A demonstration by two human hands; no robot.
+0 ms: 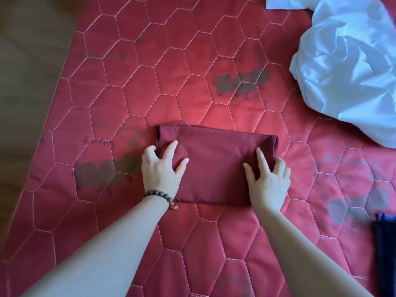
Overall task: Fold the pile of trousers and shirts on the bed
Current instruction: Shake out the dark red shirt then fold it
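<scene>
A dark red garment (214,159) lies folded into a compact rectangle in the middle of the red quilted bed (171,82). My left hand (159,170), with a bead bracelet on its wrist, rests on the garment's left end with fingers spread. At the right end my right hand (267,181) presses down, fingers spread and slightly bent over the edge. Neither hand grips the cloth.
A crumpled white garment pile (347,67) lies at the upper right of the bed. A dark blue cloth (385,249) shows at the right edge. The bed's left edge (64,93) meets a wooden floor (27,61).
</scene>
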